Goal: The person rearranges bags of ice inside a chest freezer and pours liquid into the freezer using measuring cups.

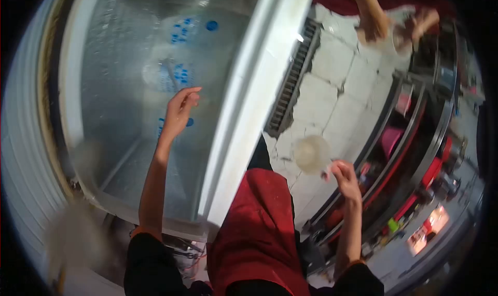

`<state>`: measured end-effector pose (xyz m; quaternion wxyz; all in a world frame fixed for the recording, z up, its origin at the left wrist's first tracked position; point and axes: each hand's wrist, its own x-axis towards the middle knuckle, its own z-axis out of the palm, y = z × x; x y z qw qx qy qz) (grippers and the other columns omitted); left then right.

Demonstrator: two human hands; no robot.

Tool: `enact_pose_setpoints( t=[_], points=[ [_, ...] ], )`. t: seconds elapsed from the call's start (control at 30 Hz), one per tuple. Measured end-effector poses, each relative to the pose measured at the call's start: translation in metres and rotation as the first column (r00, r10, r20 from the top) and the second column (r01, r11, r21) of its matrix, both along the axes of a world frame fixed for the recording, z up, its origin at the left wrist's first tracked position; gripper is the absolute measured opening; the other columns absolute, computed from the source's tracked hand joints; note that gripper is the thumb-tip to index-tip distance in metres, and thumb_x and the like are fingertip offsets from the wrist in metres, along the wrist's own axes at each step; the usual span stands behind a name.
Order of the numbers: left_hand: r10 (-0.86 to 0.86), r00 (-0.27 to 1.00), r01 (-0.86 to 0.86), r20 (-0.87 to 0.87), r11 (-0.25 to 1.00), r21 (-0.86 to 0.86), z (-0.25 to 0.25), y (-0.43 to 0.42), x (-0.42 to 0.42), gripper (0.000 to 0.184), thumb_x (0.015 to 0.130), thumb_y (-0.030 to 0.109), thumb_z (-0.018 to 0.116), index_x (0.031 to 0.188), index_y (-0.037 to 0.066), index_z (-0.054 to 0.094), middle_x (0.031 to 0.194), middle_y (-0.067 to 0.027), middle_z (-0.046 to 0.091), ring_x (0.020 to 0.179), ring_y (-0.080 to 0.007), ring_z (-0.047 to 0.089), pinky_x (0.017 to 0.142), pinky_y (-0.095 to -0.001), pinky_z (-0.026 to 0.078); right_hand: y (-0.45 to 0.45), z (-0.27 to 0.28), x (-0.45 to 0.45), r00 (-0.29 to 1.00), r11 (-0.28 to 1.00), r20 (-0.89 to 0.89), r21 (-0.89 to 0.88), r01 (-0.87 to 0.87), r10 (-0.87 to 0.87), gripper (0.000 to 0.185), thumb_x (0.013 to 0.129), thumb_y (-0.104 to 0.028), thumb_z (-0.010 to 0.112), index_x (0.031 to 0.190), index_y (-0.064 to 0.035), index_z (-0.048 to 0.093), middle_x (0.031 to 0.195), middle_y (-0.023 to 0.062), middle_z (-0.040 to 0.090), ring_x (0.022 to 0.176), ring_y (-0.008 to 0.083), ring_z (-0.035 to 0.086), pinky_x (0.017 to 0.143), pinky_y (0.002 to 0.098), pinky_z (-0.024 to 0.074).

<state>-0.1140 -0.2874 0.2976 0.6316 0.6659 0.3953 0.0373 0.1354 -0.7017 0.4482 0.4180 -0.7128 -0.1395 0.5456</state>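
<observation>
My left hand (179, 111) is over the inside of a white-rimmed chest (259, 73), fingers bent together. A thin grey rod (172, 74) ends at its fingertips; whether they grip it I cannot tell. Beneath lies clear plastic with blue print (180, 32), its surface wet or frosty. On the right, above the tiled floor, my right hand (346, 181) is closed on the side of a round, translucent cup (311, 154) that looks pale inside and is slightly blurred.
At the top right, another person's hands (374, 27) are beside a translucent cup (401, 39). A dark grate (294, 80) lies in the cracked white tiles (324, 96). Shelving with a pink container (390, 140) and red items runs down the right. Ridged white panelling (26, 182) is at far left.
</observation>
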Motion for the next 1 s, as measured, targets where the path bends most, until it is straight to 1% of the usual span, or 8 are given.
enact_pose_setpoints(
  t=[0.2,0.3,0.37,0.4,0.53,0.67,0.87,1.0],
  points=[
    [-0.053,0.999,0.053,0.006,0.998,0.034,0.077,-0.062,-0.006,0.046,0.103,0.038,0.042,0.123,0.001,0.061,0.116,-0.0077,0.062,0.100,-0.0172,0.057,0.089,-0.0331,0.044,-0.102,-0.256,-0.058,0.932,0.930,-0.026,-0.083,0.358,-0.361,0.029,0.102,-0.018,0.048,0.082,-0.0010,0.062,0.077,0.0026,0.063,0.073,0.0097,0.057,0.070,0.0250,0.0477],
    [0.134,0.979,-0.131,-0.153,0.991,0.027,0.076,-0.064,-0.012,0.045,0.103,0.034,0.042,0.128,0.000,0.057,0.122,-0.0086,0.060,0.108,-0.0194,0.056,0.094,-0.0348,0.043,-0.138,-0.385,-0.078,0.898,0.878,0.037,-0.195,0.436,-0.438,0.031,0.101,-0.025,0.049,0.082,-0.0037,0.063,0.074,-0.0002,0.062,0.069,0.0075,0.056,0.065,0.0235,0.0472],
    [-0.131,0.818,0.452,-0.561,0.749,0.485,0.077,-0.061,-0.039,0.035,0.102,0.020,0.043,0.129,0.001,0.054,0.124,-0.0120,0.060,0.110,-0.0227,0.057,0.092,-0.0371,0.046,-0.146,-0.442,-0.092,0.859,0.814,0.047,-0.296,0.500,-0.511,0.031,0.100,-0.027,0.052,0.082,-0.0054,0.063,0.071,0.0009,0.064,0.065,0.0076,0.057,0.059,0.0233,0.0472],
    [-0.012,0.785,0.396,-0.620,0.778,0.487,0.075,-0.065,-0.054,0.041,0.103,0.025,0.041,0.133,-0.002,0.050,0.128,-0.0139,0.057,0.115,-0.0233,0.055,0.100,-0.0376,0.042,-0.159,-0.484,-0.096,0.818,0.747,0.053,-0.378,0.547,-0.572,0.019,0.094,-0.016,0.056,0.084,-0.0036,0.066,0.074,0.0047,0.069,0.066,0.0120,0.066,0.054,0.0258,0.0478],
    [0.336,0.907,-0.154,-0.254,0.826,0.543,0.085,-0.086,-0.098,0.050,0.100,0.031,0.044,0.138,-0.001,0.044,0.133,-0.0147,0.052,0.121,-0.0247,0.051,0.102,-0.0365,0.040,-0.169,-0.562,-0.090,0.792,0.652,0.015,-0.558,0.513,-0.611,0.017,0.092,-0.017,0.058,0.088,-0.0037,0.068,0.082,0.0072,0.071,0.067,0.0159,0.069,0.050,0.0249,0.0466],
    [0.220,0.956,-0.098,-0.193,0.861,0.499,0.086,-0.124,-0.015,0.069,0.090,0.046,0.052,0.139,-0.001,0.042,0.133,-0.0152,0.050,0.122,-0.0264,0.048,0.100,-0.0395,0.038,-0.164,-0.573,-0.069,0.844,0.652,-0.007,-0.638,0.409,-0.537,0.018,0.090,-0.009,0.057,0.092,0.0059,0.066,0.086,0.0134,0.073,0.069,0.0200,0.072,0.044,0.0246,0.0460],
    [0.108,0.983,-0.014,-0.146,0.847,0.531,0.107,-0.133,0.014,0.098,0.076,0.068,0.064,0.140,-0.002,0.039,0.133,-0.0161,0.046,0.124,-0.0290,0.043,0.097,-0.0438,0.035,-0.155,-0.498,-0.057,0.824,0.690,0.009,-0.543,0.479,-0.566,0.020,0.087,-0.006,0.056,0.090,0.0119,0.064,0.087,0.0203,0.071,0.067,0.0238,0.071,0.049,0.0280,0.0532],
    [0.048,0.992,0.033,-0.114,0.784,0.620,0.117,-0.130,0.014,0.085,0.070,0.037,0.081,0.136,0.000,0.044,0.131,-0.0183,0.048,0.123,-0.0369,0.042,0.106,-0.0485,0.029,-0.142,-0.368,-0.046,0.774,0.731,-0.110,-0.434,0.527,-0.623,0.030,0.093,-0.025,0.062,0.106,0.0028,0.063,0.094,0.0100,0.067,0.085,0.0208,0.069,0.072,0.0338,0.0564]
  ],
)
